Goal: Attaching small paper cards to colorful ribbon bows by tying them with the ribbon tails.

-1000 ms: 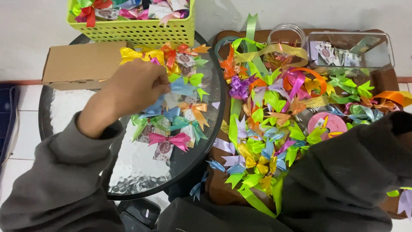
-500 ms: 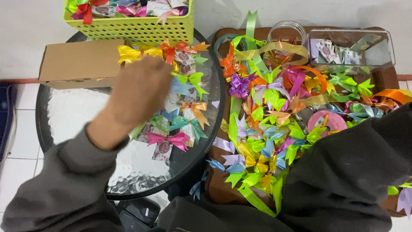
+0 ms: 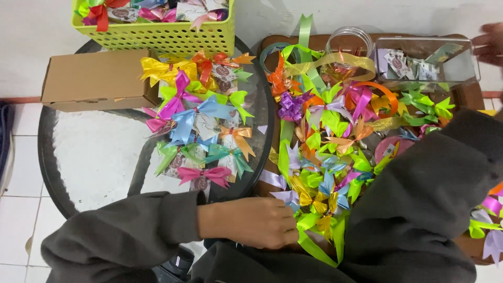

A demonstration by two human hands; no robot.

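Observation:
My left hand [image 3: 251, 222] rests low in the middle, its curled fingertips touching the near edge of a heap of loose ribbon bows [image 3: 335, 157] in green, yellow, orange and purple. The bows hide whether it grips one. Finished bows with small tags [image 3: 201, 126] lie spread on the round glass table [image 3: 99, 157]. Blurred at the top right edge, my right hand [image 3: 490, 42] is beside a clear plastic box [image 3: 424, 60]. My dark sleeve [image 3: 429, 199] crosses the right side of the heap.
A lime-green basket [image 3: 157, 31] of tagged bows stands at the back of the table, with a brown cardboard box [image 3: 97, 78] to its left. A clear round jar [image 3: 348, 42] and a tape roll [image 3: 272, 52] sit behind the heap. White floor tiles show at left.
My left hand has drawn back from the bows on the glass table to the near edge of the ribbon heap. My right hand has come into view at the top right.

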